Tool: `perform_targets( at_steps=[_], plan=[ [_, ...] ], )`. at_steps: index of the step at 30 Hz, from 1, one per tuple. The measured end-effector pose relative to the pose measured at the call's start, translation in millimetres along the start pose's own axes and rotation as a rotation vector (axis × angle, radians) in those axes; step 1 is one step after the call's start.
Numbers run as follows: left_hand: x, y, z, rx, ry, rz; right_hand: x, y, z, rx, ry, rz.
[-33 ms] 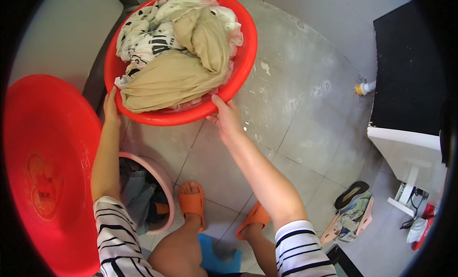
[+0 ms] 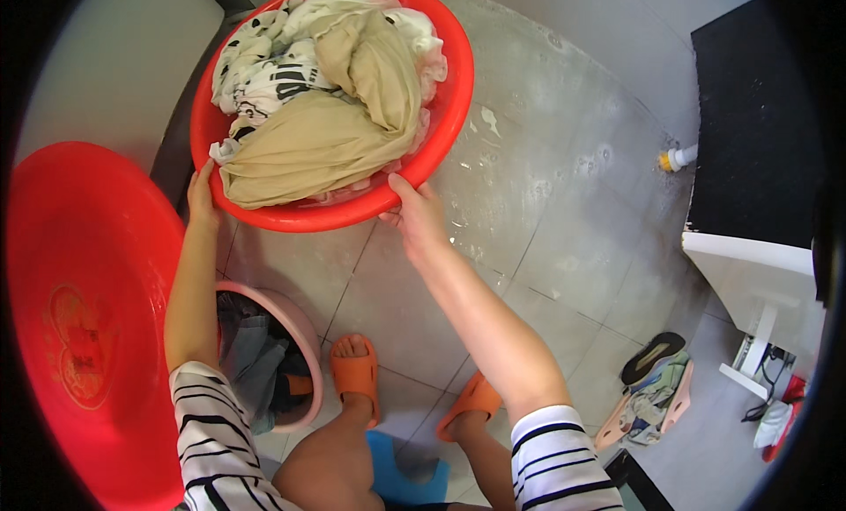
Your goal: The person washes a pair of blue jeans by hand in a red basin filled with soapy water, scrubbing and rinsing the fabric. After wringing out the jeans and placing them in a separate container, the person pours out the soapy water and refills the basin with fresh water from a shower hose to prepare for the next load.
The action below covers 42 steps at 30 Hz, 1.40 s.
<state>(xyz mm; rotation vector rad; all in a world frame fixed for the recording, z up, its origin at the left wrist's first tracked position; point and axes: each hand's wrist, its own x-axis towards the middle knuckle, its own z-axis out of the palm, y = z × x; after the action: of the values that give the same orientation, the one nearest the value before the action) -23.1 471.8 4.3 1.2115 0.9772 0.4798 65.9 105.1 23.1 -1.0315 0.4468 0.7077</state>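
Note:
A round red basin is heaped with laundry at the top of the view. On top lies a khaki garment, with a white garment bearing dark print beside it and paler pieces under it. My left hand grips the basin's rim at its near left. My right hand holds the rim at the near right, thumb on top and fingers curled underneath. The basin's underside is hidden.
A large red basin stands at the left. Below my left arm is a pink bucket with dark clothes. A blue stool is by my orange slippers. Wet tiles lie ahead; a dark-topped cabinet and pink basket stand right.

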Motion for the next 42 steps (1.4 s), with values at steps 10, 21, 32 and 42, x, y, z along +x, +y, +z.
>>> perform_targets(
  at_steps=[10,21,32,42],
  plan=[
    [52.8,36.6,-7.4,0.404,0.134,0.035,-15.0,-9.0,6.1,0.029,0.042,-0.004],
    [-97.3,28.3,40.2,0.301,-0.065,-0.059,-88.3,-57.3,-84.5,-0.066,0.196,0.070],
    [-230.6,-13.6,80.9,0.399,-0.347,-0.292,-162.8,-74.0,-212.1,-0.073,0.440,0.100],
    [-304.6,-0.4,86.8,0.514,-0.686,-0.718,-151.9,-107.1,-249.3,-0.344,0.716,-0.174]
  ],
)
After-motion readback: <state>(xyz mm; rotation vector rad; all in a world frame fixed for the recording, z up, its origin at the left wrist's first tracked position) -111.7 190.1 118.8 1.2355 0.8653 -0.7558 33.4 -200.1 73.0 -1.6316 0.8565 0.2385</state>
